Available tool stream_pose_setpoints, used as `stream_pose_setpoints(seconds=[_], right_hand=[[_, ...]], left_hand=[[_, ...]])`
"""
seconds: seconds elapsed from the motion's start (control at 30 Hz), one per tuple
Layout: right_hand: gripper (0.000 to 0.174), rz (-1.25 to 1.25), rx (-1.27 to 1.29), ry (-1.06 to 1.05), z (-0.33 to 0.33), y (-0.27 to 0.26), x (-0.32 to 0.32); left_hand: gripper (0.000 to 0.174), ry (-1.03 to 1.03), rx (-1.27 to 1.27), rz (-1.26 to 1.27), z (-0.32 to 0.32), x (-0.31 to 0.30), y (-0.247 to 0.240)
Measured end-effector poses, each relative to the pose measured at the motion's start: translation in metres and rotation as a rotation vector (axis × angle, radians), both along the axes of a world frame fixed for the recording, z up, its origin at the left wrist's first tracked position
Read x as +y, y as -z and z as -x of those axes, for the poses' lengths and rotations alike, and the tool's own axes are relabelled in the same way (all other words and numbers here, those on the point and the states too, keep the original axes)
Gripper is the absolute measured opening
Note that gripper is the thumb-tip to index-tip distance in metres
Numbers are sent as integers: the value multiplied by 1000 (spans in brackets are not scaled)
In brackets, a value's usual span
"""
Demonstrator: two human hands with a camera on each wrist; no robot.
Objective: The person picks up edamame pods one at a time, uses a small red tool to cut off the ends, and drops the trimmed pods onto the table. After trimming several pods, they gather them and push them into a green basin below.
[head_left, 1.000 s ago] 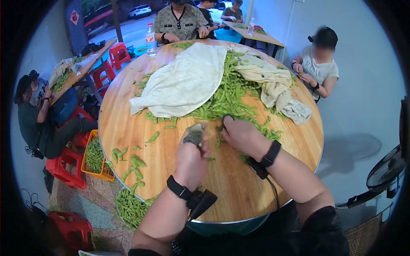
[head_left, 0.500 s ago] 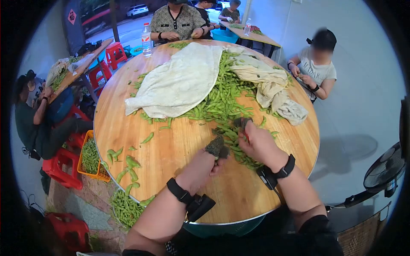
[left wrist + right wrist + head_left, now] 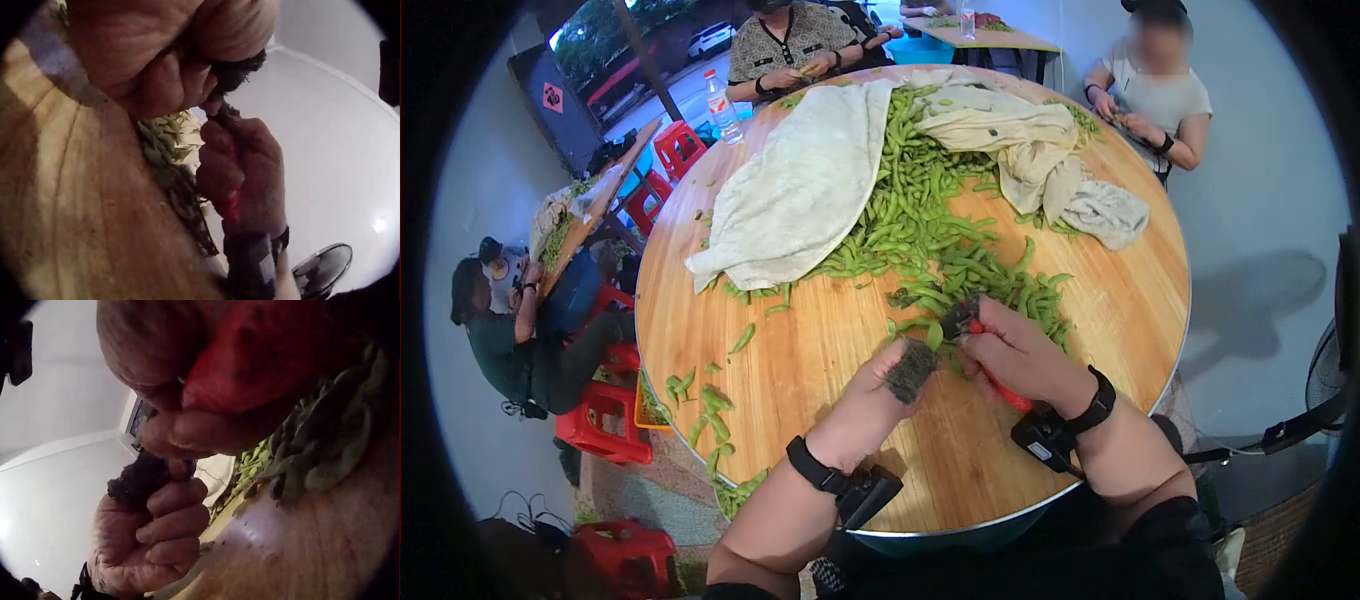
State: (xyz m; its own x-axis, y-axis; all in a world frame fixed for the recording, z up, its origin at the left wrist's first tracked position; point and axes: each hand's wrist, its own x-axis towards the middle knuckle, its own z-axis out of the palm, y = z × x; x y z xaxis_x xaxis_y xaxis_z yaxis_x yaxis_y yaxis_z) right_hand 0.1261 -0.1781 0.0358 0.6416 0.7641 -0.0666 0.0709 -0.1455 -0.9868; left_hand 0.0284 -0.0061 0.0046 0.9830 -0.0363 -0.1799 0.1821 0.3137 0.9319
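Your left hand (image 3: 890,385) and right hand (image 3: 1015,350) had just come together over the round table (image 3: 960,470), between its near edge and the pod heap (image 3: 910,220); the work seemed to centre on one green pod (image 3: 935,335) there. Your left appeared to pinch it; your right gripped a red handle (image 3: 1004,392). Near the far-left edge, the bottle (image 3: 724,118) had an unreadable label (image 3: 718,104); the red sign (image 3: 552,97) seemed to read 福.

Head view: fairly bright, bluish daylight thru street-side opening (image 3: 615,60) upper L; soft shadow on R wall (image 3: 1250,160); fisheye bends table (image 3: 790,370) rim, blk corners. Wrist cams: dim, grainy, soft focus; L hand (image 3: 144,56) & R hand (image 3: 150,356) in shade. Glare spot on wall (L cam), pale sheen on table (R cam).
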Motion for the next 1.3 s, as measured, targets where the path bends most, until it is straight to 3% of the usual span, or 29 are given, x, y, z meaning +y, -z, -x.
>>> stream_pose_setpoints(seconds=[0.17,0.3,0.63,0.73,0.8,0.83,0.9,1.07,1.13,1.17,1.2,1.23,1.27,1.3], right_hand=[[15,29,191,-124,5,-16,-1],[15,54,50,-174,3,-11,-3],[15,74,-115,-173,6,-6,-4],[12,64,1,-168,7,-12,-4],[10,7,68,-193,9,-16,-6],[10,-47,135,-215,9,-19,-7],[10,-66,251,-249,10,-25,-9],[14,-159,586,-281,13,-28,-12],[13,-189,488,-227,11,-19,-9],[13,-186,486,-226,9,-18,-9],[11,-131,314,-118,7,-18,-9],[9,-74,143,-10,5,-15,-10],[5,-35,-302,32,-1,-5,-9],[5,-34,-298,31,1,0,-7]], left_hand=[[11,-28,-157,-383,1,-4,7],[8,-38,-365,-685,1,1,13],[7,-56,-395,-782,4,1,16],[9,-54,-359,-588,6,-1,12],[12,31,15,-33,11,2,1],[12,27,16,-37,13,0,-4],[14,87,89,364,16,-4,-12],[17,248,103,528,17,-2,-4],[17,266,85,534,16,-2,-3],[16,138,123,229,17,-2,-3],[15,10,160,-75,18,-2,-2],[15,12,159,-72,16,-3,-1],[10,-28,43,-133,15,-3,0],[5,-69,-70,-193,14,-3,1]])
